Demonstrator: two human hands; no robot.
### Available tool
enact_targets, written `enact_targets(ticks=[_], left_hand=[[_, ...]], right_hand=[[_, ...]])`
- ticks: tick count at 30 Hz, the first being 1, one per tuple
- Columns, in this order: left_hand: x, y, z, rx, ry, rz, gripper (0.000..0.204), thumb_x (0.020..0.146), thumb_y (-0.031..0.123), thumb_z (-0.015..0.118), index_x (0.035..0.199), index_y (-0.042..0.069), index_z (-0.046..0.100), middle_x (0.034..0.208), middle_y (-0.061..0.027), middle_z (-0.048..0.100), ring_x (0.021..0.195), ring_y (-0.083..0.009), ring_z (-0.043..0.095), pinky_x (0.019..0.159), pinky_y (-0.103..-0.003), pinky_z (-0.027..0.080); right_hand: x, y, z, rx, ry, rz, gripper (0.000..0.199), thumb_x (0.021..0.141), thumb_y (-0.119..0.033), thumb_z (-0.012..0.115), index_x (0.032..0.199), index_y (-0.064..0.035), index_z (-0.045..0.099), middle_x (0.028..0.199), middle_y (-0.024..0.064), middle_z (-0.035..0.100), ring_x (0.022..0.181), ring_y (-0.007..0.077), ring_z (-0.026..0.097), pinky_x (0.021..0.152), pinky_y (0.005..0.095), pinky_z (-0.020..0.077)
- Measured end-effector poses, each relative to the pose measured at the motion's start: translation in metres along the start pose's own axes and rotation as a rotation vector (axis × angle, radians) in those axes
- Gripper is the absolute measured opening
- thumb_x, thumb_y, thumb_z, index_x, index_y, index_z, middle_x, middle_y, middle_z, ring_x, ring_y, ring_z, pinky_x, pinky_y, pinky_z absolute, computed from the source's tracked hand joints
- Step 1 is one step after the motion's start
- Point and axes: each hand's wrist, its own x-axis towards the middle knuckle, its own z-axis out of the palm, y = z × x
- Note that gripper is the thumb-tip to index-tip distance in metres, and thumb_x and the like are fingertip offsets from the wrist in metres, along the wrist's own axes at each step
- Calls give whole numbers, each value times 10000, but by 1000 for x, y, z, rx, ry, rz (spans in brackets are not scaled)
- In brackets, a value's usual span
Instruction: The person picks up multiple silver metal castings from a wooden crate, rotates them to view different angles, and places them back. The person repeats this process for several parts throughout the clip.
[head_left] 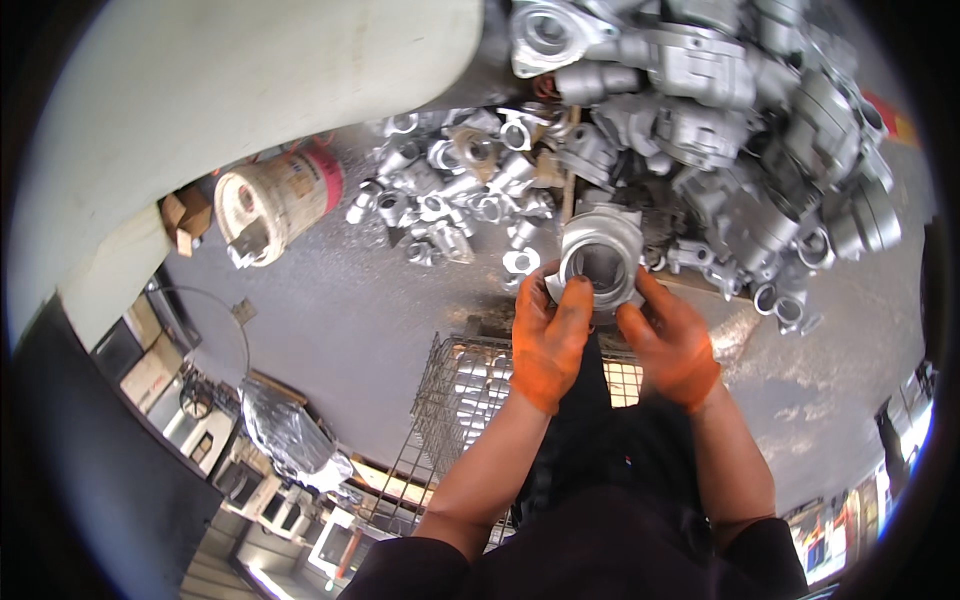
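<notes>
Both of my hands wear orange work gloves with darkened fingertips. Between them is a silvery cast metal housing [603, 228] with a wide round opening turned toward me. My left hand [552, 335] grips its left side, the thumb at the rim of the opening. On the right side my right hand [672, 340] has its fingers and thumb closed at the edge. Just beyond the housing lies a large heap of similar castings [700, 130], partly hidden by it.
Smaller castings [440, 185] lie loose on the grey floor [340, 290] ahead to the left. A dirty white bucket [270, 205] with a pink band lies near them. Beside my left forearm stands a wire basket [425, 400] with metal parts. A pale curved panel [250, 80] overhangs the upper left.
</notes>
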Motion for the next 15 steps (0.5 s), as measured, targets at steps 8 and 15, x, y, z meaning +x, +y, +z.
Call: enact_targets(ticks=[8, 15], left_hand=[[142, -83, -133, -67, 480, -71, 463, 989, 282, 652, 1363, 47, 513, 1148, -78, 654, 1001, -206, 654, 827, -355, 544], [311, -76, -206, 194, 701, -6, 588, 910, 354, 761, 1330, 12, 531, 1227, -139, 666, 1058, -268, 642, 920, -391, 501]], right_hand=[[35, 38, 65, 143, -174, 211, 544, 989, -232, 674, 1495, -100, 523, 1147, 88, 699, 946, 170, 643, 849, 304, 532], [48, 74, 52, 190, -24, 350, 535, 1008, -248, 678, 1498, -95, 528, 1114, 37, 677, 897, 100, 609, 817, 276, 526]])
